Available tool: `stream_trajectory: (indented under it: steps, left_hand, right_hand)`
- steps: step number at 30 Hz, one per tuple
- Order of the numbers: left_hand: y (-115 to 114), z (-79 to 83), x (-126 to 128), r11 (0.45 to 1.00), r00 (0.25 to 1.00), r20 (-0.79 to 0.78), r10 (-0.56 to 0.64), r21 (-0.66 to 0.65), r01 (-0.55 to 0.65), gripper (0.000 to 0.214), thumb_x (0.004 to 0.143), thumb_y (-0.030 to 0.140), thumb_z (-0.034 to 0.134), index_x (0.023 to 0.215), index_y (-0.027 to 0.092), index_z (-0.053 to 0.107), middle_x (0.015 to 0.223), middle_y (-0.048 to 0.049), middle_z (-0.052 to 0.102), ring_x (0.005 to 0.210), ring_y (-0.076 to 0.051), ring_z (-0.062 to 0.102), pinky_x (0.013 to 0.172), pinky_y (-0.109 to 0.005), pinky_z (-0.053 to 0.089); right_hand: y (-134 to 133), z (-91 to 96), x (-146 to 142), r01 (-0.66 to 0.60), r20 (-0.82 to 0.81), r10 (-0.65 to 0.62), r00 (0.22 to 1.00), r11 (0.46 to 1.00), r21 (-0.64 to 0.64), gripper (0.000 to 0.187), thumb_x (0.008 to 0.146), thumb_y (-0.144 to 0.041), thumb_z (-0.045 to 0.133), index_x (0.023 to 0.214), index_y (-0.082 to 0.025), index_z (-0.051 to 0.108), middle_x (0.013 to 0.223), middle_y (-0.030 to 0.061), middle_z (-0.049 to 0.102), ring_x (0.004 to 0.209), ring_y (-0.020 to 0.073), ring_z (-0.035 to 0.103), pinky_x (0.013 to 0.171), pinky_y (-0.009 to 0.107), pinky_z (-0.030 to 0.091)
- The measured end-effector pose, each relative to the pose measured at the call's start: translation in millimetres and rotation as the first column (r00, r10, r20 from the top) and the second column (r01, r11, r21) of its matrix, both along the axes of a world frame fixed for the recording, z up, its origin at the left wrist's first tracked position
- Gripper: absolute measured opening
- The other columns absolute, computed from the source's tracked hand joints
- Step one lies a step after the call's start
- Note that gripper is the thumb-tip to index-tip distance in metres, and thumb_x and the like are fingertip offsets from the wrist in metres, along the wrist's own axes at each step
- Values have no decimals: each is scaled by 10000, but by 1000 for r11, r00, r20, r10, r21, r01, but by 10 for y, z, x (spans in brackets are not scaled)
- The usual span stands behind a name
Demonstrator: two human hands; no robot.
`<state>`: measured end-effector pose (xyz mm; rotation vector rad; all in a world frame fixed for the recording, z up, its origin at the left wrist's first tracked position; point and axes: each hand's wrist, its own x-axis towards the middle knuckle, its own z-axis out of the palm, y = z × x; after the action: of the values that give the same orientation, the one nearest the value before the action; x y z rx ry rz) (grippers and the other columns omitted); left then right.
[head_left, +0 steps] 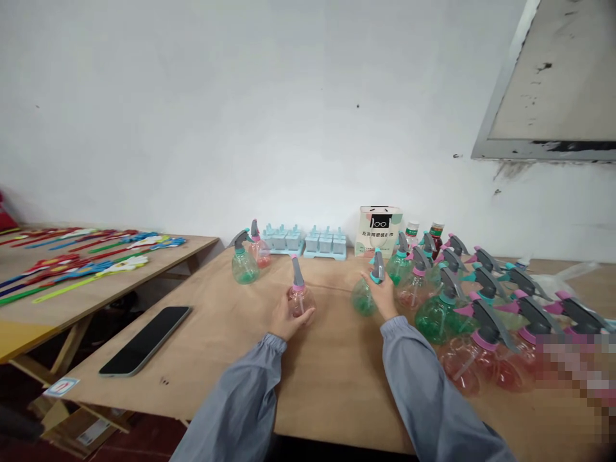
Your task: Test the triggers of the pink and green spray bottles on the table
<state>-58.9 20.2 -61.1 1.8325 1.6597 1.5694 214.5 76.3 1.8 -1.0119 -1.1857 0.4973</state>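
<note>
My left hand [287,316] is wrapped round the body of a pink spray bottle [299,298], which stands upright near the middle of the table with its grey trigger head on top. To the right, my right hand [382,292] grips the neck of a green spray bottle [363,297] just under its grey and teal head. Beside my right forearm crowd several more spray bottles, among them a green one [433,319] and a pink one [461,362]. Farther back on the left stand another green spray bottle [244,264] and a pink one [260,249].
Light-blue popsicle molds [325,244] and a paper bag [378,232] stand along the wall. A black phone [147,340] lies on the wooden table [206,350] at the left. A second table [183,247] holds colourful flat hand-shaped items [110,266].
</note>
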Motion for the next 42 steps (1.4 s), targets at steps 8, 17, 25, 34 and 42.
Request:
stream_trajectory:
  steps: [8, 17, 25, 34, 42]
  left_hand:
    - [11, -12, -17, 999, 999, 29, -34, -2, 34, 805, 633, 468, 798, 1291, 166, 447, 1163, -144, 653, 1129, -329, 633, 994, -506, 490]
    - [-1, 2, -16, 998, 998, 30, -52, -23, 52, 799, 636, 461, 798, 1290, 171, 441, 1168, -135, 653, 1139, -323, 633, 1000, -507, 489]
    - [-4, 13, -10, 998, 996, 62, -69, -10, 69, 799, 620, 449, 812, 1286, 184, 459, 1164, -131, 659, 1121, -326, 641, 996, -505, 499]
    - [-46, 44, 10, 995, 994, 81, -79, -51, 84, 809, 640, 481, 790, 1295, 169, 433, 1229, -153, 632, 1157, -320, 625, 1004, -495, 491]
    - [-62, 34, 9, 994, 992, 76, -105, -18, 107, 804, 646, 459, 802, 1304, 179, 434, 1263, -145, 616, 1188, -318, 602, 1035, -506, 462]
  right_hand:
    - [346, 69, 92, 116, 111, -127, 986, 988, 100, 575, 660, -564, 741, 1052, -170, 597, 1010, 99, 678, 931, 241, 607, 901, 430, 461]
    - [-8, -333, 21, 462, 291, -522, 802, 850, 253, 792, 731, -660, 639, 1272, -118, 436, 1283, 240, 476, 1253, 361, 427, 1043, 546, 326]
    - [205, -704, 42, 494, 420, -450, 788, 870, 5, 939, 681, -745, 624, 1309, -79, 414, 1258, 289, 513, 1183, 429, 484, 962, 550, 374]
    - [693, -585, 41, 373, 304, -335, 892, 925, -76, 938, 689, -649, 655, 1336, -39, 355, 1316, 317, 509, 1212, 390, 511, 988, 488, 410]
    - [519, -562, -60, 334, 216, -316, 924, 941, -55, 952, 693, -673, 642, 1347, -54, 333, 1391, 319, 419, 1329, 391, 400, 1075, 540, 337]
